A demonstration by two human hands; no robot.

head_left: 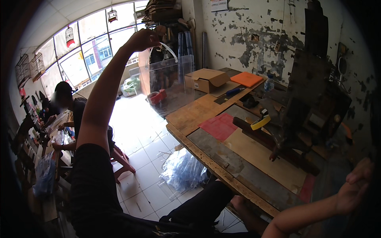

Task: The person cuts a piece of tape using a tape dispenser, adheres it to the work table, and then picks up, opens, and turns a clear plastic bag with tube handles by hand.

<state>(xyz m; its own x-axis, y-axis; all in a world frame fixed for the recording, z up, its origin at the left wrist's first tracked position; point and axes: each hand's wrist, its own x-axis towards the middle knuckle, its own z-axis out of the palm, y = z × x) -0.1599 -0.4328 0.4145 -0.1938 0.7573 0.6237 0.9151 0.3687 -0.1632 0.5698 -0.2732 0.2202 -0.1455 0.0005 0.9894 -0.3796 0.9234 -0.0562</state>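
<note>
Raised at the upper middle, my left hand (143, 40) is closed on the white handle (170, 51) of a clear plastic bag (178, 81). The bag hangs open in the air beside the worktable's far left corner, and the room shows through it. At the right rim, my right hand (359, 176) is held over the table's near right end with its fingers curled. It is dark there, and what those fingers hold, if anything, I cannot make out. A dark machine (297, 119) stands on the table close to that hand.
On the worktable (178, 119) are a cardboard box (208, 79), an orange folded sheet (247, 79), a yellow tape roll (260, 122), a water bottle (269, 83) and red sheeting (217, 126). Clear plastic (183, 168) lies heaped on the floor. Another person (71, 105) works at left near a red stool (123, 160).
</note>
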